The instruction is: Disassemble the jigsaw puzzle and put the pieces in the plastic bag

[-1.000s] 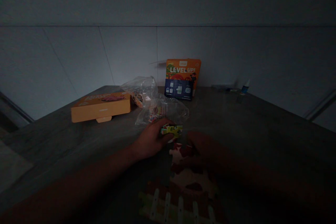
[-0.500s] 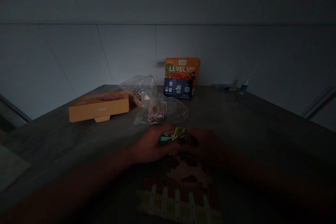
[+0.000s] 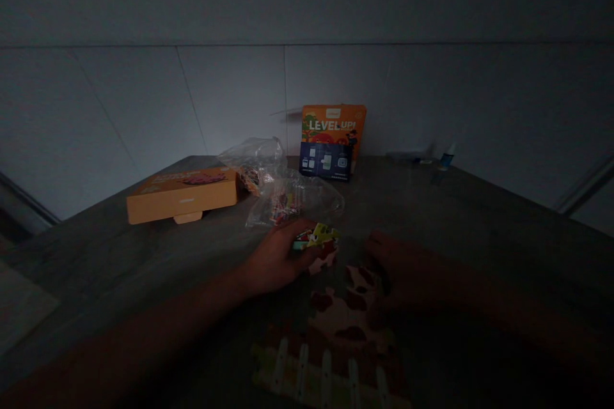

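Several puzzle pieces (image 3: 323, 236) overlap; left fingers (image 3: 289, 230) partly hide them.

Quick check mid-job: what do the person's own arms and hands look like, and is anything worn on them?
The left hand and right hand appear ungloved. The left forearm and right forearm look bare, with no sleeve, watch or band visible. It is too dim to tell rings or small markings.
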Demonstrator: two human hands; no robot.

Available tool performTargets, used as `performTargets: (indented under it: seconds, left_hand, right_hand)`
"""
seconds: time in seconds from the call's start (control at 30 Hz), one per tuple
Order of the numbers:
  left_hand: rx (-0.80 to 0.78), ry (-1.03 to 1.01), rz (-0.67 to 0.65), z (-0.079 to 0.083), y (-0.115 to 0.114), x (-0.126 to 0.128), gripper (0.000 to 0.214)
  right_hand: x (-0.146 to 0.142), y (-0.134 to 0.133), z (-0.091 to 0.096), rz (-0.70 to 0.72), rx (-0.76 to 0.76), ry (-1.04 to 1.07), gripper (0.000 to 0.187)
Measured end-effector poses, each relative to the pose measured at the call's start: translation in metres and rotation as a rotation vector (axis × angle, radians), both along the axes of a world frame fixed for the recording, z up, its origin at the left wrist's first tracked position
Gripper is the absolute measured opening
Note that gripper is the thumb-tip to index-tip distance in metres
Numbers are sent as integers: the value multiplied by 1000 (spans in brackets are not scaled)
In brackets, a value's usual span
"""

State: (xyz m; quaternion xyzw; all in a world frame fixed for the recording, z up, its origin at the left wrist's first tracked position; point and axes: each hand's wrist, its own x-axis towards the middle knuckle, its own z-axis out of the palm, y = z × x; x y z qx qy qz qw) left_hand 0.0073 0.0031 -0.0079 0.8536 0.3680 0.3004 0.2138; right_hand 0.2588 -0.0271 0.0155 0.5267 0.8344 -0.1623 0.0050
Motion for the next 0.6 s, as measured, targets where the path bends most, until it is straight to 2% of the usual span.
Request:
performTargets:
  seconds: [0.1,0.23,0.33,0.47,0.6]
  left_hand:
    - [-15,0,-26,0,-1,0,17]
    - [-26,-13,-53,1,-3,0,21]
    - [-50,-19,-98,1,-5,0,22]
    - [-63,-31,-186,2,-7,1,32]
    - [-27,-39,-129,-1,-7,3,29]
  right_hand:
    - [-2,3,0,-18,-26,86,50]
    - [-7,5,-6,99,-13,300,24]
    - [-12,5,-15,173,100,382,11]
    - [-21,3,-24,150,243,443,6]
    - [-32,-4,-24,132,460,391,5]
